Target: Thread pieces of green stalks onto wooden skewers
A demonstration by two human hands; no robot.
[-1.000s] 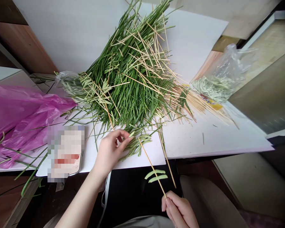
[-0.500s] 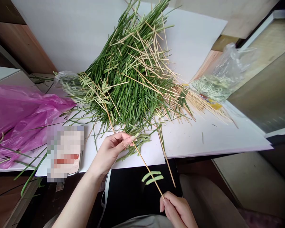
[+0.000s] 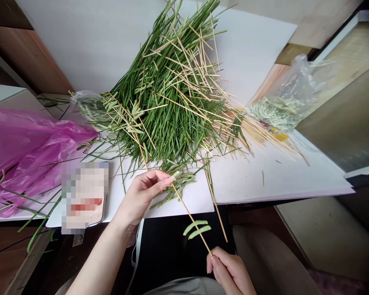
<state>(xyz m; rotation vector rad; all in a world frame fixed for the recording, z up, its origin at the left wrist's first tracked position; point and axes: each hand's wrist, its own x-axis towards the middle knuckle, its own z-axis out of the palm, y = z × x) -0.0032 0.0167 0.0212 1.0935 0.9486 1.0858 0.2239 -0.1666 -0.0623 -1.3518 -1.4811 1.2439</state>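
Because L hand (image 3: 144, 193) pinches a green bit (image 3: 176, 174) at the bamboo skewer (image 3: 190, 217) tip, with R hand (image 3: 230, 272) closed on its end, uneven force could snap the skewer or split the bit.

View: your head camera, worn on your own head, looking out from above your hands.
Facing: forward and down, across the white laminate worktop (image 3: 264, 176).
Nearness: close; your bare left hand (image 3: 140, 194) and right hand (image 3: 230, 272) enter at the bottom edge, below the heap of long green leaves (image 3: 169, 102).
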